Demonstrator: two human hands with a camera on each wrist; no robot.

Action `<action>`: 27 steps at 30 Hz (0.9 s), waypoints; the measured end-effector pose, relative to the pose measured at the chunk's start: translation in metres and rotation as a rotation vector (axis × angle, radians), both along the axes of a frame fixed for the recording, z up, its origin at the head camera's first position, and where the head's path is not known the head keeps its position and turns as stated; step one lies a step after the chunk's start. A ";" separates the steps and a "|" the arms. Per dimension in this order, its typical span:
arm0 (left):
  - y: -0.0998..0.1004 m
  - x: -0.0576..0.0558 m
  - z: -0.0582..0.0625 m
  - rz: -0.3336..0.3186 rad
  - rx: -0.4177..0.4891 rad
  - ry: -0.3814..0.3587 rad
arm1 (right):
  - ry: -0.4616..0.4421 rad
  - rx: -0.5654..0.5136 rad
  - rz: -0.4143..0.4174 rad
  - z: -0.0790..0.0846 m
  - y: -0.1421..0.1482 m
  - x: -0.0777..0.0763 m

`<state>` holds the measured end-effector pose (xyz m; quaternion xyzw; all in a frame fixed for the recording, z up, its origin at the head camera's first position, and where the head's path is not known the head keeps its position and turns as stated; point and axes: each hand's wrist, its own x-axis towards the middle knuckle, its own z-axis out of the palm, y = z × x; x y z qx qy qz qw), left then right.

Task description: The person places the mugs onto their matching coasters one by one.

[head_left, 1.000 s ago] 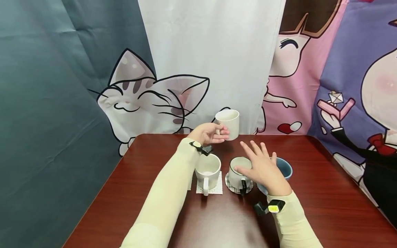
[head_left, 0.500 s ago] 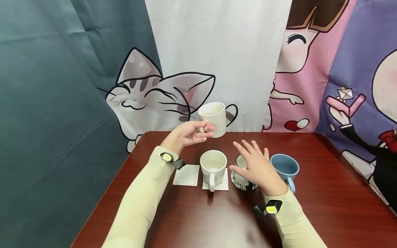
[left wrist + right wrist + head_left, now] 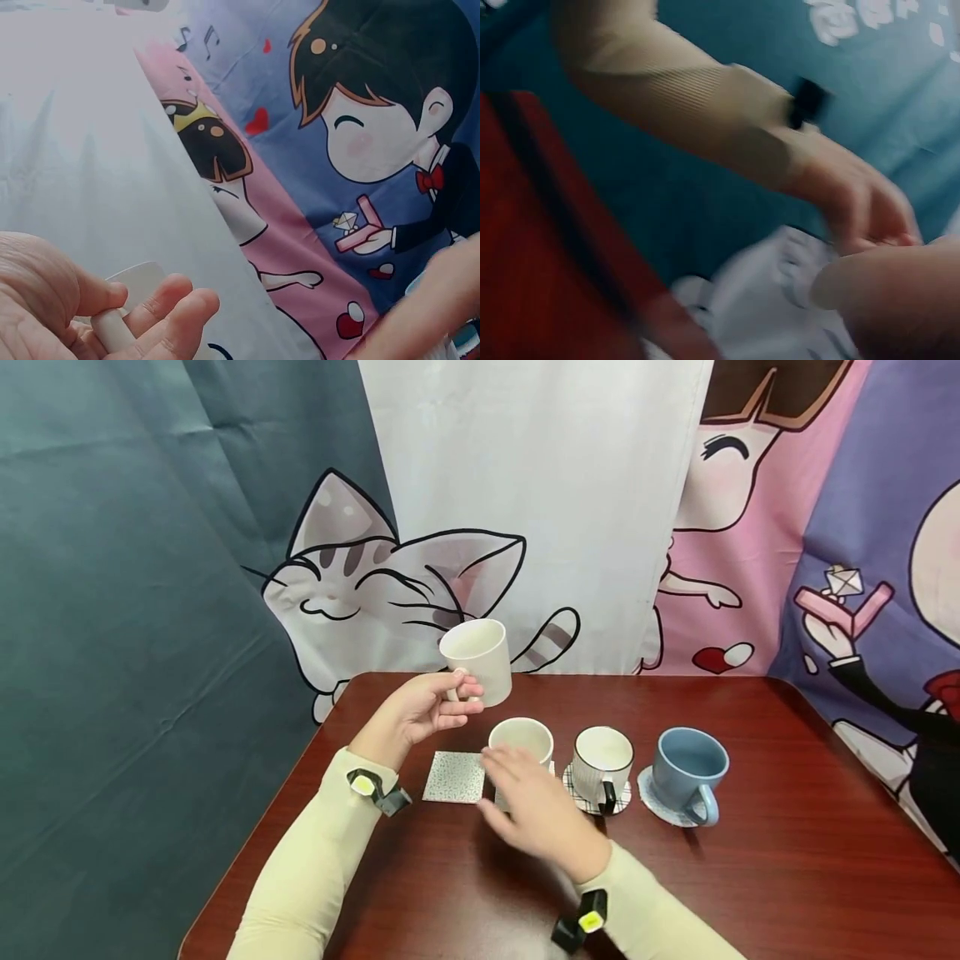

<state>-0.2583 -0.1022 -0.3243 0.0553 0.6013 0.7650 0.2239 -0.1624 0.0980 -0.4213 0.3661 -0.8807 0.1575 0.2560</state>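
Note:
My left hand (image 3: 420,708) grips a plain white mug (image 3: 489,667) by its handle and keeps it raised above the far part of the table. In the left wrist view, the mug's handle (image 3: 112,330) lies between thumb and fingers. Down and left of that mug is a bare square speckled coaster (image 3: 453,777). My right hand (image 3: 543,814), fingers extended and a little blurred, is over the front of a second white mug (image 3: 522,735), covering its handle and most of its coaster. Whether it touches that mug I cannot tell.
Right of the hands, a ribbed white mug with a black handle (image 3: 602,762) stands on a round checked coaster (image 3: 576,797). Farther right, a blue mug (image 3: 686,772) sits on a round pale coaster (image 3: 654,806). A cartoon-printed curtain (image 3: 540,485) hangs behind the brown table (image 3: 787,827).
My left hand has carried the white mug leftwards, lately lowering it slightly. My right hand has swung left from the black-handled mug to the second white mug, uncovering the black-handled and blue mugs.

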 end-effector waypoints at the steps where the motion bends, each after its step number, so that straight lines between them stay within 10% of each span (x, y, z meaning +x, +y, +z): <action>1: -0.003 0.003 -0.002 0.011 -0.002 0.003 | 0.004 0.013 0.013 -0.004 -0.009 0.004; 17: -0.034 0.048 -0.046 0.070 -0.050 0.054 | -0.161 0.196 -0.171 -0.086 -0.071 0.012; 27: -0.041 0.066 -0.072 0.076 -0.033 0.036 | -0.211 0.214 -0.204 -0.099 -0.070 0.007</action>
